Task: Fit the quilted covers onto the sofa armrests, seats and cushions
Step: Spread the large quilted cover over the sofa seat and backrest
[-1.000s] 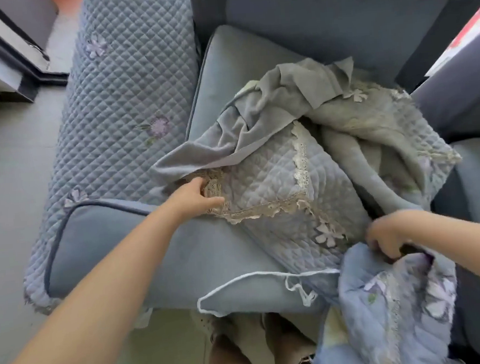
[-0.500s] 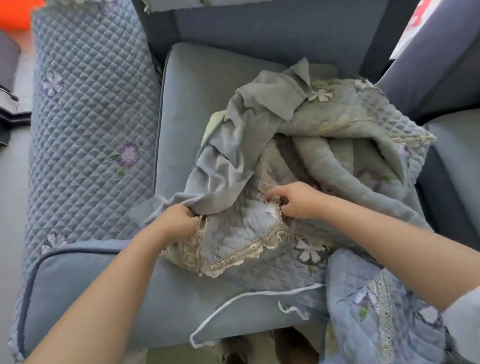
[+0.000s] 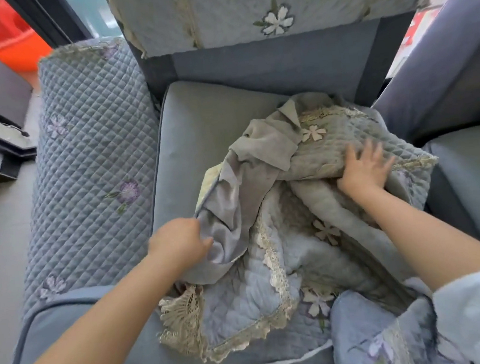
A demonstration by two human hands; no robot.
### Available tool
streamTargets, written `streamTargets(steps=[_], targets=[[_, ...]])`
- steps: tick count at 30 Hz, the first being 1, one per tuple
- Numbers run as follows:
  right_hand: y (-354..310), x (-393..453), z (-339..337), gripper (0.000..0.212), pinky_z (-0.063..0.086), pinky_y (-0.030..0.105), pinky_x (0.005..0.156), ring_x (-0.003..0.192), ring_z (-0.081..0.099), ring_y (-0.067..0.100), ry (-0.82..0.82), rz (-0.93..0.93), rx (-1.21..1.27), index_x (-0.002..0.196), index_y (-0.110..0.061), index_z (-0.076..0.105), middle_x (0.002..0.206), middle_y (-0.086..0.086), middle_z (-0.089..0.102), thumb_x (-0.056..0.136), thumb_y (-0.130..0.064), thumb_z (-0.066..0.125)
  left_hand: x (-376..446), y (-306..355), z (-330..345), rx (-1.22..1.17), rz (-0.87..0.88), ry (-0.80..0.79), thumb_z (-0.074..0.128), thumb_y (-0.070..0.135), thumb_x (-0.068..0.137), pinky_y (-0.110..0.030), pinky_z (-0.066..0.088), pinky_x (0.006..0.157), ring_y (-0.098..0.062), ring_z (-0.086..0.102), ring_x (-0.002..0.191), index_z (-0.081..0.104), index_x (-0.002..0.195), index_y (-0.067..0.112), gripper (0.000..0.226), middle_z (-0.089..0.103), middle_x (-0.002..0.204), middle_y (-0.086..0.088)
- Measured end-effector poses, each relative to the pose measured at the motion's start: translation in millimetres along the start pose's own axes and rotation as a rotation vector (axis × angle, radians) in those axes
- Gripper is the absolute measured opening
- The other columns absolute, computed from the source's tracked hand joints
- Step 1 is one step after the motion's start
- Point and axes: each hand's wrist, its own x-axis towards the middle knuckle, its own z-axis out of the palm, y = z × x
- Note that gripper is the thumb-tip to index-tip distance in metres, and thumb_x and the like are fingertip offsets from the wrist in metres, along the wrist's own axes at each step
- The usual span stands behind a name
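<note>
- i see the heap of quilted covers [image 3: 307,234] lying crumpled on the bare seat cushion [image 3: 201,133], toward its right side and front edge, folded over itself several times.
- my left hand [image 3: 177,243] has its fingers curled round a fold of the smooth grey backing cloth [image 3: 235,210] at the left edge of the heap; a closed, bunching grip, not a fingertip pinch.
- my right hand [image 3: 363,170] lies spread, fingers fanned, pressing flat on a quilted fold on the right of the heap; the hand is blurred, so i cannot tell whether the thumb hooks under the edge.
- the left armrest [image 3: 90,169] already wears its quilted cover, and a flowered piece hangs over the backrest [image 3: 249,13]; the seat itself is not yet covered.
- handling, as i judge it: padded, limp, fairly light, but bulky; it will sag and drag rather than hold shape, and the smooth backing may slide in the fist.
- the lace trim [image 3: 186,319] looks delicate and likely to snag or tear, so i would not haul on it.
- better to take hold at a quilted corner just inside the trim, one corner per hand, then lift and shake open.
- another blue flowered piece [image 3: 372,337] lies at the lower right, partly over the heap.
</note>
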Motion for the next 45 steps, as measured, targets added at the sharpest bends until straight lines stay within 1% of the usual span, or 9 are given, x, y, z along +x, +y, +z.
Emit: streamTargets(steps=[8, 14, 18, 21, 23, 28, 34, 41, 45], targets=[[15.5, -15.7, -8.2, 0.033, 0.04, 0.036, 0.087, 0.112, 0.05, 0.037, 0.083, 0.03, 0.709, 0.113, 0.001, 0.058, 0.118, 0.022, 0.058, 0.087, 0.002, 0.038, 53.0, 26.7, 29.3, -0.706, -0.014, 0.081, 0.07, 0.062, 0.061, -0.048, 0.029, 0.109, -0.027, 0.024, 0.138, -0.003, 0.147, 0.02, 0.121, 0.019, 0.152, -0.007], [20.9, -16.1, -73.4, 0.03, 0.049, 0.031, 0.091, 0.105, 0.057, 0.018, -0.053, 0.245, 1.898, 0.117, -0.006, 0.056, 0.118, 0.007, 0.058, 0.098, -0.012, 0.033, 45.4, 49.6, -0.2, -1.04, 0.065, -0.134, 0.049, 0.039, 0.091, -0.025, 0.043, 0.067, -0.014, 0.055, 0.077, 0.05, 0.11, 0.021, 0.027, 0.058, 0.093, 0.0], [19.4, -14.6, -149.3, 0.037, 0.055, 0.03, 0.078, 0.097, 0.066, 0.02, -0.18, -0.134, 2.159, 0.107, -0.001, 0.064, 0.108, 0.012, 0.068, 0.074, -0.017, 0.055, 4.7, 21.4, -28.2, -1.838, 0.019, -0.299, 0.052, 0.051, 0.078, -0.024, 0.056, 0.066, -0.015, 0.07, 0.078, 0.07, 0.09, 0.018, 0.04, 0.071, 0.088, -0.003], [-0.6, -22.4, -185.7, 0.051, 0.018, 0.033, 0.115, 0.13, 0.039, 0.03, -0.43, -0.753, 2.076, 0.13, 0.016, 0.034, 0.134, 0.029, 0.044, 0.087, -0.011, 0.032, -32.6, -0.4, -34.4, -2.071, 0.135, -0.356, 0.091, 0.044, 0.014, -0.025, 0.054, 0.045, -0.016, 0.07, 0.058, 0.077, 0.062, 0.014, 0.059, 0.072, 0.068, -0.008], [-24.0, -29.4, -195.0, 0.045, 0.029, 0.034, 0.11, 0.123, 0.048, 0.035, -0.523, -0.939, 2.019, 0.121, 0.02, 0.046, 0.125, 0.035, 0.049, 0.09, -0.012, 0.039, -48.3, -21.4, -28.9, -1.872, 0.074, -0.429, 0.09, 0.034, -0.007, -0.025, 0.054, 0.044, -0.019, 0.069, 0.056, 0.076, 0.059, 0.009, 0.072, 0.071, 0.064, -0.011], [-92.9, -97.8, -148.6, 0.043, 0.052, 0.017, 0.051, 0.055, 0.067, 0.007, -0.989, -0.891, 1.58, 0.059, -0.016, 0.076, 0.059, -0.003, 0.07, 0.021, -0.031, 0.09, -81.2, -69.5, -16.3, -0.826, -0.021, -0.534, 0.059, 0.028, 0.076, -0.013, 0.043, 0.086, -0.008, 0.058, 0.105, 0.06, 0.106, 0.023, 0.031, 0.062, 0.112, 0.011], [-94.2, -127.4, -45.3, 0.035, 0.048, 0.021, 0.072, 0.061, 0.058, -0.01, -1.085, -0.926, 0.626, 0.053, -0.025, 0.073, 0.057, -0.025, 0.065, 0.061, -0.003, 0.047, -77.8, -116.1, 3.7, -1.601, -0.466, 0.103, 0.043, 0.023, 0.096, -0.03, 0.042, 0.077, -0.02, 0.053, 0.098, 0.054, 0.106, 0.01, 0.02, 0.052, 0.111, -0.007], [-97.1, -160.6, -47.4, 0.066, 0.044, 0.042, 0.099, 0.115, 0.057, 0.018, -0.965, -1.086, 0.12, 0.106, -0.003, 0.068, 0.113, 0.003, 0.066, 0.05, 0.001, 0.034, -59.5, -112.2, 48.4, -1.806, -0.441, 0.192, 0.061, 0.05, 0.075, -0.045, 0.032, 0.107, -0.028, 0.033, 0.134, 0.009, 0.147, 0.02, 0.094, 0.028, 0.149, -0.004], [-75.3, -178.7, -44.2, 0.068, 0.042, 0.026, 0.102, 0.116, 0.055, 0.009, -0.845, -1.137, 0.331, 0.103, -0.028, 0.071, 0.111, -0.015, 0.064, 0.051, 0.0, 0.036, -44.2, -86.9, 48.1, -1.83, -0.48, 0.073, 0.079, 0.05, 0.059, -0.034, 0.045, 0.091, -0.023, 0.055, 0.109, 0.039, 0.133, 0.007, 0.095, 0.053, 0.123, -0.001]])
